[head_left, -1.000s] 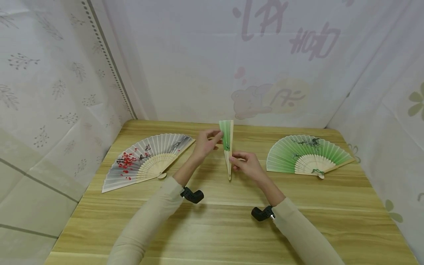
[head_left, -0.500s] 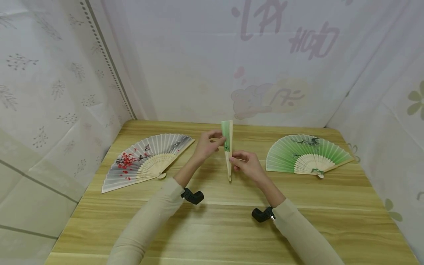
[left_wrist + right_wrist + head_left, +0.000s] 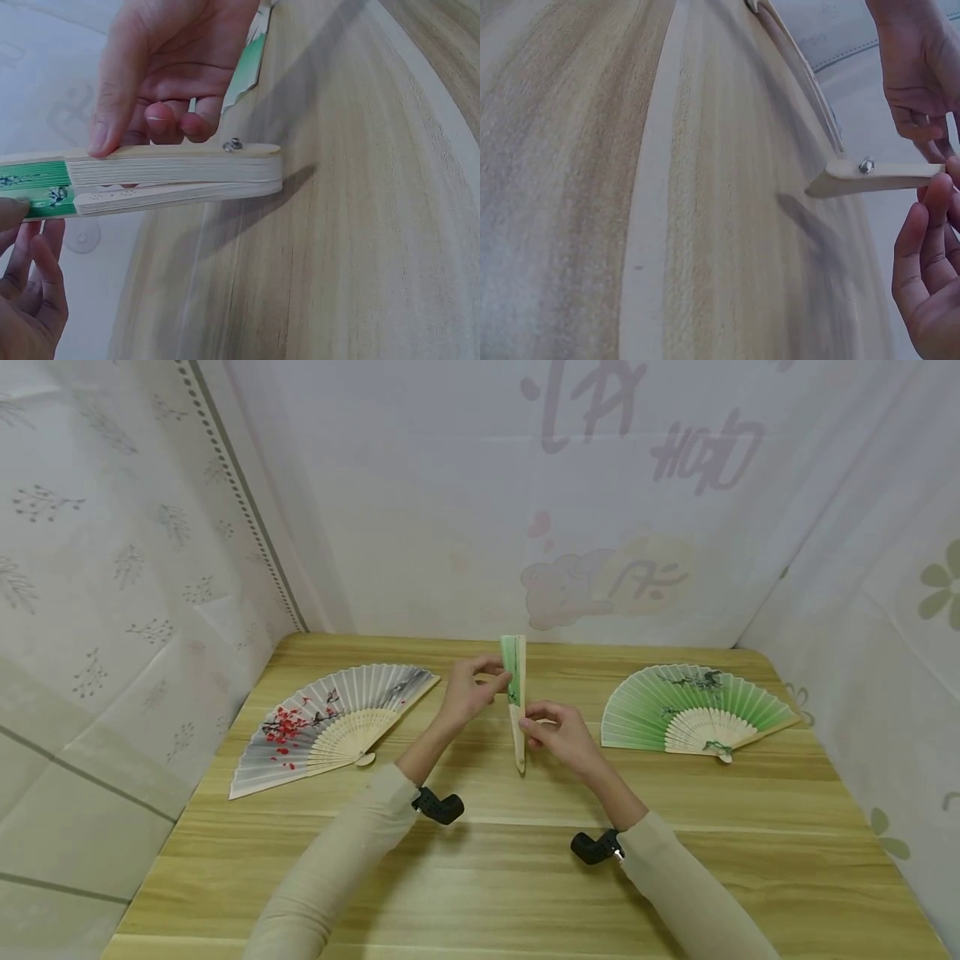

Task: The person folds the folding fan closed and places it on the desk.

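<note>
Between both hands a green folding fan [image 3: 513,668] stands nearly upright over the table, folded almost flat. My left hand [image 3: 470,689] pinches its green pleats from the left, with the thumb on the near side. Lower down on the right, my right hand [image 3: 566,735] holds the pale wooden ribs between thumb and fingers. In the left wrist view the fan [image 3: 176,169] shows stacked ribs with a narrow gap running between two layers. A metal rivet [image 3: 866,165] joins the ribs at the lower end in the right wrist view.
On the wood-grained table [image 3: 480,893], a grey fan with red blossoms [image 3: 337,718] lies spread at the left. Another green fan [image 3: 697,710] is spread at the right, a green cord tied near its base. Printed cloth [image 3: 420,527] hangs behind and at both sides.
The held fan has narrowed as its pleats came together. My left fingers have shifted slightly right with the pleats, while my right hand stays almost still.
</note>
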`<state>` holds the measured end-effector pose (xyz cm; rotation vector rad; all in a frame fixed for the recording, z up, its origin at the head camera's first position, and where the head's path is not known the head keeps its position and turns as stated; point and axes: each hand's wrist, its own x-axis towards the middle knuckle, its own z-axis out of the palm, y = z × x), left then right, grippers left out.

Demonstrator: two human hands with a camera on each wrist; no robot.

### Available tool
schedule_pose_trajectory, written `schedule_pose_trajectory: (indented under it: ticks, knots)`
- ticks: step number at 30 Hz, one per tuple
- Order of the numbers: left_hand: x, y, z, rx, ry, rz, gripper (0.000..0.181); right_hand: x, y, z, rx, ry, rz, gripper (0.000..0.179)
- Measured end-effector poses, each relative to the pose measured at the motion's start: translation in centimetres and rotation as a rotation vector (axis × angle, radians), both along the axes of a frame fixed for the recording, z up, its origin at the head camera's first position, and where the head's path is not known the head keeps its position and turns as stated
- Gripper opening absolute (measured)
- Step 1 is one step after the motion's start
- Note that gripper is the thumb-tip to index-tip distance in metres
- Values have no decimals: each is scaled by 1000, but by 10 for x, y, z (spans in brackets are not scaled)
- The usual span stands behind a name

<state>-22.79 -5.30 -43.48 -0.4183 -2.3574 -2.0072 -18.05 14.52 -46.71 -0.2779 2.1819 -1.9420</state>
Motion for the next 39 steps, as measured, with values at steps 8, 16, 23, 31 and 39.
schedule_pose_trajectory:
  ticks: [8, 16, 23, 31, 39]
  knots:
    - [4, 1, -1, 34, -68, -8, 21, 0, -5, 3, 45, 51, 47, 21]
    - [3, 1, -7, 39, -127, -23, 23, -2, -10, 2, 51, 33, 11, 17]
    - [10, -3, -16, -2, -172, -99, 24, -4, -4, -2, 32, 17, -19, 19]
    - [25, -1, -28, -8, -251, -200, 27, -3, 7, -4, 3, -43, -54, 24]
    - [34, 7, -40, 40, -287, -180, 25, -1, 13, -10, 13, -54, -58, 28]
